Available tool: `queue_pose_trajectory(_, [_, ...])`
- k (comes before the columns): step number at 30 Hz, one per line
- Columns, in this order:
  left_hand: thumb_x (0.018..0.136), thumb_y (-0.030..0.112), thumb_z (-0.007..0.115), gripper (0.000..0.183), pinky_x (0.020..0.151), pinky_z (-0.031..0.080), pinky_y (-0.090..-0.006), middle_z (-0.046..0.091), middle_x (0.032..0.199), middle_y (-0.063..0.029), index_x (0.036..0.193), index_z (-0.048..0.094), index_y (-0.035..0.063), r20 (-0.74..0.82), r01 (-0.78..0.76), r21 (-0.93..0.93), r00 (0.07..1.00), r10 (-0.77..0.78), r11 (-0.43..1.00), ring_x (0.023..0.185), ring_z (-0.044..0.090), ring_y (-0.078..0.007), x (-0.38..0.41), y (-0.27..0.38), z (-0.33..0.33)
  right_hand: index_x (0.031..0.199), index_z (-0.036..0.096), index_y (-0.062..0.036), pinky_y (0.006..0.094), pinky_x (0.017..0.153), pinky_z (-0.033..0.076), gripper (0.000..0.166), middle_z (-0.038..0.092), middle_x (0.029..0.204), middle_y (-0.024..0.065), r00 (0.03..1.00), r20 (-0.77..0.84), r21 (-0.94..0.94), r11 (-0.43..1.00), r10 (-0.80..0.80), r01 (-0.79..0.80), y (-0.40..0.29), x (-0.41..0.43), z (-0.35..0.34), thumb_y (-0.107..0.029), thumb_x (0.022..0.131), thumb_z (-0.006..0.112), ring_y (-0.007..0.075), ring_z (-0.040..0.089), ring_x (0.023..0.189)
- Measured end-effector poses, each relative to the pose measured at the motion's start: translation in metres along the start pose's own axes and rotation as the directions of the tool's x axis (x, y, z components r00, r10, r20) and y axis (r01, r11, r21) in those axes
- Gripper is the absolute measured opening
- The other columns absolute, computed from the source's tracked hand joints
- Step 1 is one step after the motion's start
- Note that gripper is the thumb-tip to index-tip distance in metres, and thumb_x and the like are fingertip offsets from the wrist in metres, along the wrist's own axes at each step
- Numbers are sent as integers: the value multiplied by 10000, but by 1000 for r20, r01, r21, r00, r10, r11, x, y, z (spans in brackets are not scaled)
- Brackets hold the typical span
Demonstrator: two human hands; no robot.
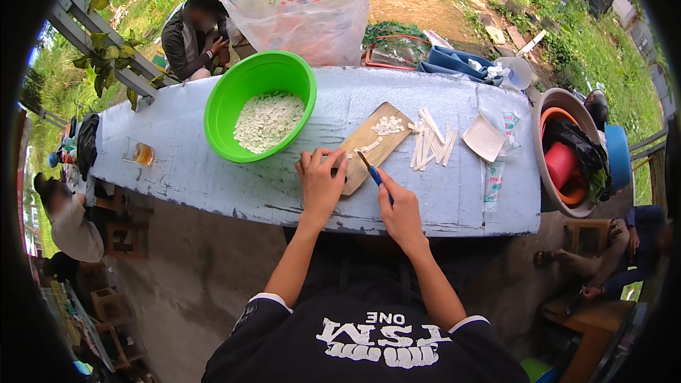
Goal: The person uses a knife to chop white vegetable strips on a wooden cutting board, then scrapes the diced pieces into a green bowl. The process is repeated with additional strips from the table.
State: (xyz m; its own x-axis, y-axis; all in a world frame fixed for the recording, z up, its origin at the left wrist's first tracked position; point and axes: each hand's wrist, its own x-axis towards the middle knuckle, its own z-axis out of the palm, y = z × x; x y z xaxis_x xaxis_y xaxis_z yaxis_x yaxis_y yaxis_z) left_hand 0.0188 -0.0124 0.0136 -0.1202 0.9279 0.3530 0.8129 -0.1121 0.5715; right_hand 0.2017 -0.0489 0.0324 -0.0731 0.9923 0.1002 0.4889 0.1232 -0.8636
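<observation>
My right hand [399,211] grips the blue handle of a knife [374,172], whose narrow blade lies over a wooden cutting board [379,150]. At the board's left edge is my left hand [321,181], fingers bent; whether it holds a piece cannot be seen. Small white cut pieces [388,125] form a pile at the board's far end, with a short row of them nearer the blade. White strips [434,139] lie loosely crossed to the right of the board. Left of it, a green plastic basin [214,111] holds many small white pieces [268,119].
A glass [139,152] with amber liquid stands on the table [181,191] at left. A small pale dish [483,138] sits on plastic packaging at right, before a large basin [541,165] of containers. One person sits beyond the table; others sit at both sides.
</observation>
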Motion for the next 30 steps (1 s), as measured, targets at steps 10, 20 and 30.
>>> queue_pose_trajectory(10, [900,232,789,152,1028,280,-472,663,1027,46,1042,799,179,0,-128,-17,992,128,992,1081,522,-186,14,13,15,1342,645,-7,464,801,539,338,704,1004,296,992,5,120,985,128,-128,2,-2,-6,-121,1047,525,459,700,920])
queue_pose_trajectory(20, [924,171,739,165,1107,369,-468,696,1079,-61,1055,768,75,-53,-134,-94,990,129,987,1207,570,-254,10,5,11,1398,653,-41,302,587,443,372,599,694,44,983,-130,102,988,128,-115,19,-4,-26,-149,1064,529,90,521,628])
queue_pose_trajectory(30, [994,217,663,434,1215,343,-486,565,1475,-183,1383,599,37,141,-242,-91,957,253,966,1403,500,-340,-13,28,29,1391,650,-11,297,577,428,373,572,706,26,931,-327,49,987,161,-154,47,-11,-68,-154,1069,530,82,493,630])
